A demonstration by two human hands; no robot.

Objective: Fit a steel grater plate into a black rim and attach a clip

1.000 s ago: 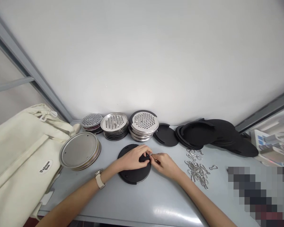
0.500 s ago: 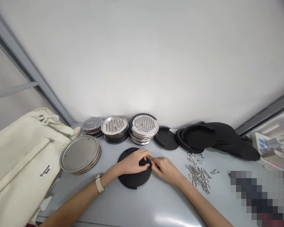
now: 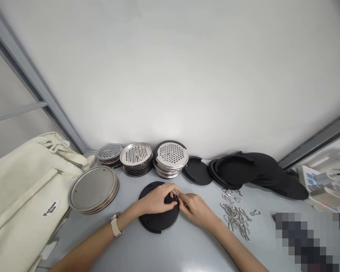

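Note:
A round black disc (image 3: 160,223) with small holes and a raised rim section lies flat on the grey table. Bent over its top right part is my left hand (image 3: 160,198), with thumb and fingers curled at the disc's edge and a watch on the wrist. My right hand (image 3: 197,209) meets it there, its thumb and forefinger pinched on a small shiny metal piece, mostly hidden by the fingers. To the right of my right hand lies a loose pile of metal spring clips (image 3: 238,217), with a single clip (image 3: 255,212) apart from it.
Stacked perforated metal discs (image 3: 136,154) line the wall, near more black discs (image 3: 235,170). Plain metal discs (image 3: 92,189) are stacked at left beside a cream bag (image 3: 19,189). A box of small items (image 3: 320,185) stands at the right edge.
The view has shifted slightly, so everything sits a little lower in the picture. Both hands stay together at the disc's edge, with slight finger movement.

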